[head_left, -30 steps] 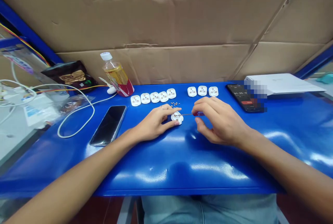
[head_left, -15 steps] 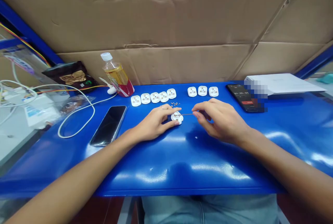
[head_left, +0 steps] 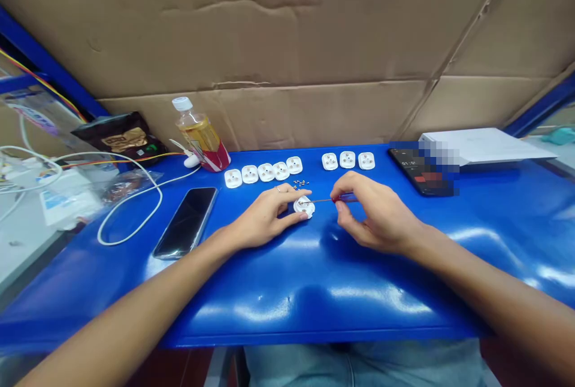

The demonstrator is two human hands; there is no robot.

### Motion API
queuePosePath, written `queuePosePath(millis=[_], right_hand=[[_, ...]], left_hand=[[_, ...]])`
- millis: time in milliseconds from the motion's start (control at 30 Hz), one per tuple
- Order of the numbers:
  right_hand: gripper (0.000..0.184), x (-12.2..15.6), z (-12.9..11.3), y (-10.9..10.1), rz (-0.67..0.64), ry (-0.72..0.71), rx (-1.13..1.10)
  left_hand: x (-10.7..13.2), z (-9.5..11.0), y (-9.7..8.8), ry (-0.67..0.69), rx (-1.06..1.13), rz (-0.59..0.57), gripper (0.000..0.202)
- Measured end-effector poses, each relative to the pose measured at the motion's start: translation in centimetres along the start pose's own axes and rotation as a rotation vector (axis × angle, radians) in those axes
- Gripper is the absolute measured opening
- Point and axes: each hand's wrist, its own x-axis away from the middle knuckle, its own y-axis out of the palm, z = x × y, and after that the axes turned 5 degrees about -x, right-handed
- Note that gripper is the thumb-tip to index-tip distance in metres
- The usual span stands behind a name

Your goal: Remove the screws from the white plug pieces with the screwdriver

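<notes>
My left hand (head_left: 266, 214) grips a small white plastic plug housing (head_left: 304, 207) between thumb and fingers, on the blue table. My right hand (head_left: 375, 210) is closed around the handle of a screwdriver (head_left: 321, 200); a bit of red handle shows at the fingertips. Its thin shaft points left and its tip meets the inside of the housing. Just behind the housing lies a loose scatter of small screws (head_left: 302, 184). Farther back, several similar white housings (head_left: 266, 172) form a row at the left, and three more housings (head_left: 347, 160) sit at the right.
On the left lie a dark phone (head_left: 186, 223) and a looped white cable (head_left: 130, 242), with a drink bottle (head_left: 203, 138) behind. At the right a second phone (head_left: 420, 171) rests beside a white box (head_left: 489, 144). A cardboard wall (head_left: 287, 33) closes off the back.
My right hand's fingers have shifted around the screwdriver, so its red handle now shows. The tip stays at the housing, and my left hand keeps its hold. The view has tilted slightly.
</notes>
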Motion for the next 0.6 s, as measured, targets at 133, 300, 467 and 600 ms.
queuePosePath(millis=[133, 300, 467, 600], right_hand=[[0.013, 0.06, 0.1, -0.07, 0.01, 0.071, 0.021], [0.007, 0.16, 0.11, 0.06, 0.014, 0.086, 0.044], [0.02, -0.07, -0.27, 0.16, 0.052, 0.035, -0.029], [0.019, -0.03, -0.13, -0.25, 0.095, 0.031, -0.011]], left_hand=[[0.01, 0.01, -0.02, 0.007, 0.009, -0.002, 0.05], [0.04, 0.11, -0.14, 0.02, -0.004, -0.01, 0.051], [0.06, 0.11, -0.2, 0.012, 0.01, -0.009, 0.05], [0.06, 0.01, -0.31, 0.027, -0.008, 0.002, 0.05]])
